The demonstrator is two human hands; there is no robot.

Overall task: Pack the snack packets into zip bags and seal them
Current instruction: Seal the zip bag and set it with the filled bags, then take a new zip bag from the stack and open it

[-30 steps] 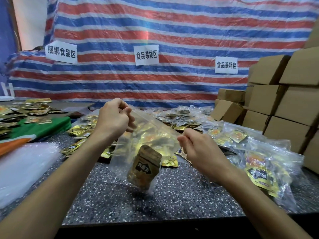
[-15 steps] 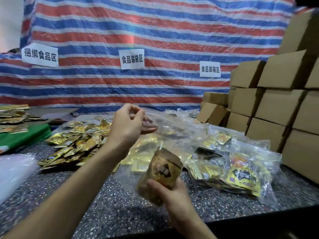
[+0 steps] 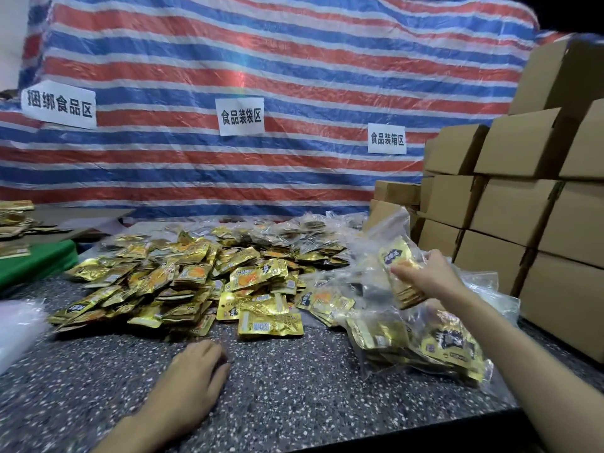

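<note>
The right hand [image 3: 425, 279] grips a filled bag [image 3: 394, 256], fingers curled round its middle. The bag is tilted, its long axis running from the loose plastic top, up and away, to the packed bottom under the hand. Whether its zip is closed I cannot tell. It hangs in the air just above the heap of filled bags [image 3: 434, 341], which lies under that hand and a little nearer the body, with boxes [image 3: 523, 207] to the hand's right. The coming move is probably a short drop onto the heap, the right hand's job alone.

The left hand [image 3: 196, 364] rests palm down on the table [image 3: 294, 387], fingers relaxed, holding nothing. The loose packets [image 3: 196, 279] lie straight ahead of it, well left of the right hand, so the left is better placed for the next pick. Blurred empty bags [image 3: 16, 328] lie far to its left.
</note>
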